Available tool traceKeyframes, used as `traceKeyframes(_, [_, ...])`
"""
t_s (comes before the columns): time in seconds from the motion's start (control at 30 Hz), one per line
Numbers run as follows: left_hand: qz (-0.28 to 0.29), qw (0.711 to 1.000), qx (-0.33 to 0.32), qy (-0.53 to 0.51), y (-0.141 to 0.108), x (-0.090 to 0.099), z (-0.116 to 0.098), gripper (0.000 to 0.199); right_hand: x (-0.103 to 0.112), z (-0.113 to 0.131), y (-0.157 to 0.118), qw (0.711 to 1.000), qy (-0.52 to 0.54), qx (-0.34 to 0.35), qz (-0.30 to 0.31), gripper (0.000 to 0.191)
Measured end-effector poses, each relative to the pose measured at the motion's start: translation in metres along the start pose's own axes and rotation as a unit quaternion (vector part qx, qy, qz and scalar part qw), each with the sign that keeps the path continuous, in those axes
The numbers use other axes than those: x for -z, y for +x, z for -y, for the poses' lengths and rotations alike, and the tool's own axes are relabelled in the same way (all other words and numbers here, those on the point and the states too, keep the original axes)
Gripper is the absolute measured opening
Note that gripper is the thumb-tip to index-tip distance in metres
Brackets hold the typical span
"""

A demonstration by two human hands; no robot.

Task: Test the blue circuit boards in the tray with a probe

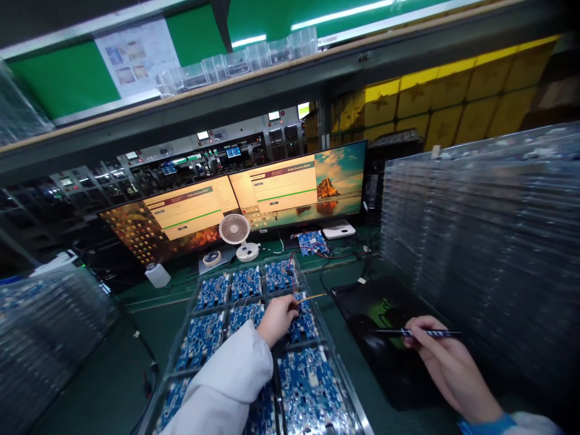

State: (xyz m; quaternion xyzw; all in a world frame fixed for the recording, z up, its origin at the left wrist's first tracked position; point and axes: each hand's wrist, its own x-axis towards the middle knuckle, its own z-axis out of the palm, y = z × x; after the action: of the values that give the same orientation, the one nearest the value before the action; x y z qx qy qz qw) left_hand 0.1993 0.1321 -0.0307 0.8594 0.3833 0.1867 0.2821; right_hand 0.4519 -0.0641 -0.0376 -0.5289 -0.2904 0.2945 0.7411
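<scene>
My left hand, in a white sleeve, reaches over a clear plastic tray of several blue circuit boards. Its fingers pinch a thin orange wire at the board in the tray's right column. My right hand hovers over a black mat to the right and holds a dark striped pen pointing left.
Two monitors stand at the back with a small white fan, a white bottle and another blue board before them. Tall stacks of clear trays rise on the right and left. A shelf runs overhead.
</scene>
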Motion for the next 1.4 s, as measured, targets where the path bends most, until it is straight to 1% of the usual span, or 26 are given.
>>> traceKeyframes(0.2, [0.011, 0.999, -0.002, 0.037, -0.003, 0.000, -0.005, 0.013, 0.003, -0.005, 0.001, 1.000, -0.003, 0.001, 0.007, 0.039])
traceKeyframes(0.33, [0.013, 0.999, -0.001, 0.041, -0.005, -0.005, -0.007, 0.015, 0.004, -0.007, 0.000, 1.000, -0.004, 0.003, 0.017, 0.038])
traceKeyframes(0.43, [0.018, 0.999, -0.008, 0.040, -0.006, -0.003, -0.007, 0.019, 0.004, -0.006, 0.000, 1.000, -0.005, 0.004, 0.018, 0.039])
traceKeyframes(0.5, [0.029, 0.999, -0.014, 0.024, -0.007, 0.005, -0.006, 0.025, 0.003, -0.004, 0.000, 1.000, -0.005, 0.002, 0.017, 0.039])
traceKeyframes(0.6, [0.034, 0.999, 0.009, -0.022, -0.009, 0.025, -0.001, 0.038, 0.001, 0.000, 0.000, 1.000, -0.007, -0.002, 0.013, 0.040])
traceKeyframes(0.67, [0.017, 0.999, 0.027, -0.043, -0.010, 0.041, 0.006, 0.045, 0.000, 0.003, -0.001, 1.000, -0.009, -0.005, 0.010, 0.041])
traceKeyframes(0.73, [0.000, 0.997, 0.049, -0.059, -0.010, 0.053, 0.013, 0.047, -0.002, 0.005, -0.001, 1.000, -0.012, -0.010, 0.011, 0.042])
traceKeyframes(0.8, [0.005, 0.993, 0.088, -0.076, -0.011, 0.059, 0.020, 0.045, -0.003, 0.007, -0.001, 1.000, -0.015, -0.013, 0.013, 0.043])
traceKeyframes(0.87, [0.023, 0.991, 0.110, -0.068, -0.012, 0.058, 0.025, 0.041, -0.004, 0.008, -0.002, 1.000, -0.018, -0.015, 0.013, 0.044])
traceKeyframes(0.97, [0.021, 0.996, 0.088, 0.007, -0.017, 0.049, 0.028, 0.038, -0.004, 0.007, -0.002, 1.000, -0.022, -0.016, 0.010, 0.044])
traceKeyframes(1.03, [0.014, 0.996, 0.070, 0.052, -0.019, 0.043, 0.028, 0.027, -0.004, 0.006, -0.001, 1.000, -0.024, -0.015, 0.007, 0.044])
traceKeyframes(1.1, [0.009, 0.996, 0.062, 0.064, -0.020, 0.042, 0.027, 0.017, -0.003, 0.004, -0.001, 1.000, -0.027, -0.014, 0.006, 0.045])
traceKeyframes(1.27, [-0.021, 0.998, 0.053, 0.037, -0.011, 0.054, 0.022, 0.014, -0.002, 0.000, 0.000, 0.999, -0.030, -0.014, 0.009, 0.044])
traceKeyframes(1.33, [-0.043, 0.997, 0.055, 0.019, -0.005, 0.059, 0.023, 0.013, -0.002, 0.000, 0.000, 0.999, -0.031, -0.015, 0.010, 0.043])
traceKeyframes(1.4, [-0.064, 0.996, 0.062, 0.004, 0.000, 0.059, 0.028, 0.012, -0.002, 0.000, 0.000, 0.999, -0.031, -0.016, 0.011, 0.043])
